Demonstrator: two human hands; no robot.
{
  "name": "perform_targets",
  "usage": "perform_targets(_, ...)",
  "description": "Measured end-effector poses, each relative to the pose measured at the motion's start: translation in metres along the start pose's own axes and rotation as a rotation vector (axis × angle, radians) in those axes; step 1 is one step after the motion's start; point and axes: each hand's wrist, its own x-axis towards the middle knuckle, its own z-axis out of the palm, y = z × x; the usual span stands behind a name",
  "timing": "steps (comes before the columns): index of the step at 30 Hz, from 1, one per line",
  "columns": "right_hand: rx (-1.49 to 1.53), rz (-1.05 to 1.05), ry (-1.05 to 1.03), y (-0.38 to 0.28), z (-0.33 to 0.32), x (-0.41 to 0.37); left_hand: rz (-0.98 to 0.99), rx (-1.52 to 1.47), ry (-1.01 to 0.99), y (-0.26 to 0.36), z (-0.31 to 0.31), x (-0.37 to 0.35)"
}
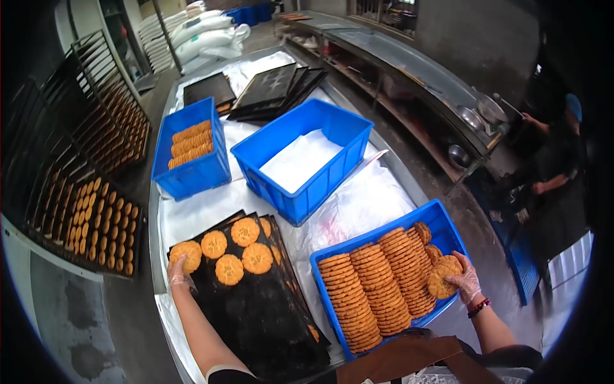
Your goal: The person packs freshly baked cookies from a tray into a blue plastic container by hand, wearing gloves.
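Observation:
My left hand [180,276], in a clear plastic glove, has its fingers on a round cookie [185,256] at the left edge of a black baking tray [256,333]. Several more cookies [229,269] lie flat at the far end of that tray. On the right, my right hand [469,280], gloved too and with a beaded bracelet on the wrist, grips a cookie [441,279] over the right side of a blue crate [318,269]. Tight rows of upright cookies [348,301] fill most of this crate.
Behind stand a blue crate [300,203] lined with white paper and a smaller blue crate [192,182] with cookies. Black trays [268,86] are stacked farther back. Racks [96,217] of baked goods stand left. A person [553,153] is at the right, near a metal counter [409,57].

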Motion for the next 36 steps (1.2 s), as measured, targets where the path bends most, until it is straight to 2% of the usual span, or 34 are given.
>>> perform_targets(2,0.034,0.020,-0.012,-0.002,0.000,-0.003,-0.057,-0.054,0.039,0.003,0.013,0.020)
perform_targets(4,0.056,0.016,0.019,-0.007,-0.001,-0.010,-0.014,0.193,0.055,0.003,0.024,0.032)
perform_targets(9,0.028,-0.024,0.084,0.003,-0.018,-0.016,-0.046,0.269,-0.048,0.001,0.024,0.045)
perform_targets(11,0.011,-0.031,0.081,0.010,-0.020,-0.016,0.285,0.819,0.174,-0.008,0.023,0.044)
perform_targets(13,-0.037,-0.005,0.037,0.004,-0.019,-0.015,0.651,0.701,0.170,-0.006,0.044,-0.010)
perform_targets(14,-0.021,-0.044,0.053,-0.001,-0.009,-0.016,0.838,0.704,0.179,-0.036,0.034,0.005)
perform_targets(15,-0.002,-0.074,0.060,-0.003,-0.001,-0.019,0.748,0.879,0.164,-0.015,0.046,-0.039)
perform_targets(16,-0.025,-0.019,0.001,-0.005,0.002,-0.018,0.637,0.944,0.175,-0.014,0.052,-0.055)
perform_targets(17,-0.018,-0.013,-0.013,-0.009,0.006,-0.017,0.608,0.962,0.173,-0.018,0.048,-0.055)
perform_targets(18,-0.004,-0.019,-0.020,-0.012,0.010,-0.014,0.537,1.004,0.167,0.014,0.065,-0.085)
perform_targets(19,-0.046,-0.018,-0.029,-0.010,0.010,-0.014,0.417,0.953,0.193,0.016,0.064,-0.080)
perform_targets(20,-0.050,-0.004,-0.054,-0.008,0.010,-0.012,0.206,0.738,0.181,0.021,0.067,-0.075)
perform_targets(21,-0.069,-0.020,-0.058,-0.006,0.009,-0.011,0.117,0.600,0.176,0.051,0.087,-0.096)
perform_targets(22,-0.087,-0.041,-0.053,-0.006,0.010,-0.009,0.000,0.263,0.053,0.040,0.083,-0.073)
perform_targets(24,-0.084,-0.039,-0.043,-0.006,0.014,-0.010,-0.122,0.077,-0.107,0.058,0.107,-0.077)
perform_targets(25,-0.065,-0.055,-0.056,-0.005,0.014,-0.011,-0.123,0.074,-0.115,0.054,0.116,-0.067)
perform_targets(27,-0.033,-0.067,-0.065,-0.003,0.011,-0.010,-0.286,0.266,-0.096,0.044,0.137,-0.048)
perform_targets(28,-0.031,-0.073,-0.057,-0.004,0.010,-0.010,-0.282,0.265,-0.105,0.042,0.141,-0.046)
perform_targets(30,-0.048,-0.076,-0.040,-0.006,0.006,-0.012,-0.184,0.536,-0.120,0.040,0.152,-0.043)
perform_targets(32,-0.040,-0.081,-0.023,-0.003,-0.004,-0.013,-0.224,0.543,-0.210,0.042,0.156,-0.043)
perform_targets(34,-0.027,-0.079,-0.014,0.002,-0.005,-0.014,-0.095,0.610,-0.057,0.041,0.156,-0.058)
perform_targets(35,-0.038,-0.065,-0.009,0.000,-0.002,-0.014,0.049,0.549,-0.126,0.038,0.154,-0.063)
perform_targets(36,-0.053,-0.047,0.009,-0.003,0.000,-0.016,0.334,0.748,-0.041,0.028,0.150,-0.068)
